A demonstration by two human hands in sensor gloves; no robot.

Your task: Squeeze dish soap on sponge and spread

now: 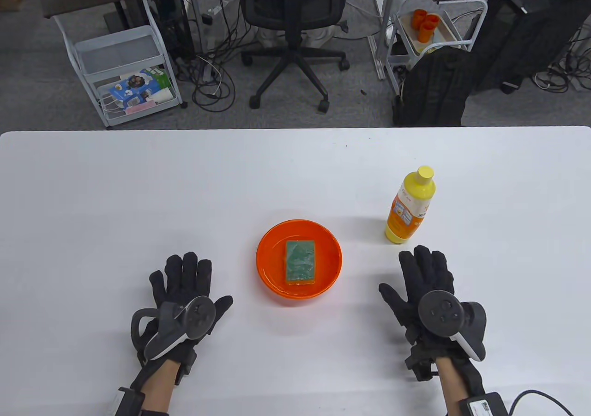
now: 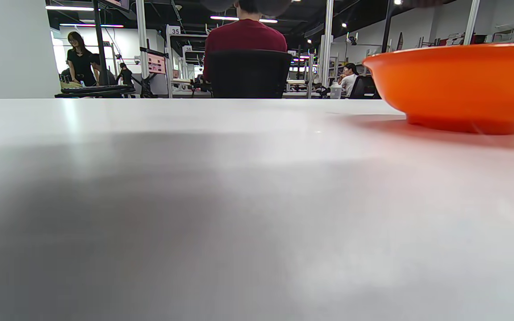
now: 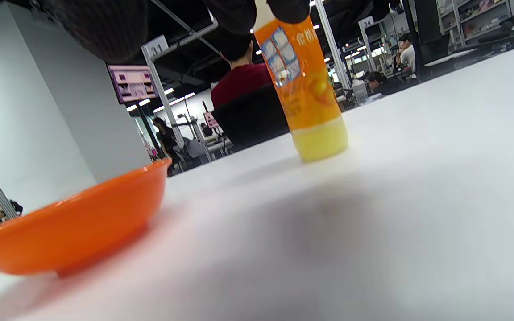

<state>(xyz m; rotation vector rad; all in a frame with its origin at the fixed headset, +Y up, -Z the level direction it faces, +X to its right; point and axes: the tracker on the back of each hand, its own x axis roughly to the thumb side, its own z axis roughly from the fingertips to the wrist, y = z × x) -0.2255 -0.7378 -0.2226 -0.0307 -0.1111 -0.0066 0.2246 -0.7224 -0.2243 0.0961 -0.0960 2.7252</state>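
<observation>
A green-topped yellow sponge (image 1: 300, 262) lies in an orange bowl (image 1: 272, 268) at the table's middle front. A yellow dish soap bottle (image 1: 409, 206) stands upright to the bowl's right, cap on. My left hand (image 1: 187, 280) rests flat on the table left of the bowl, fingers spread, holding nothing. My right hand (image 1: 422, 273) rests flat just in front of the bottle, empty and not touching it. The bowl shows in the left wrist view (image 2: 458, 84) and the right wrist view (image 3: 74, 223). The bottle shows in the right wrist view (image 3: 306, 98), with fingertips (image 3: 239, 11) at the top edge.
The white table (image 1: 138, 194) stretches wide around the bowl. Beyond its far edge stand an office chair (image 1: 293, 28), a white cart (image 1: 127, 72) and a black backpack (image 1: 434, 88) on the floor.
</observation>
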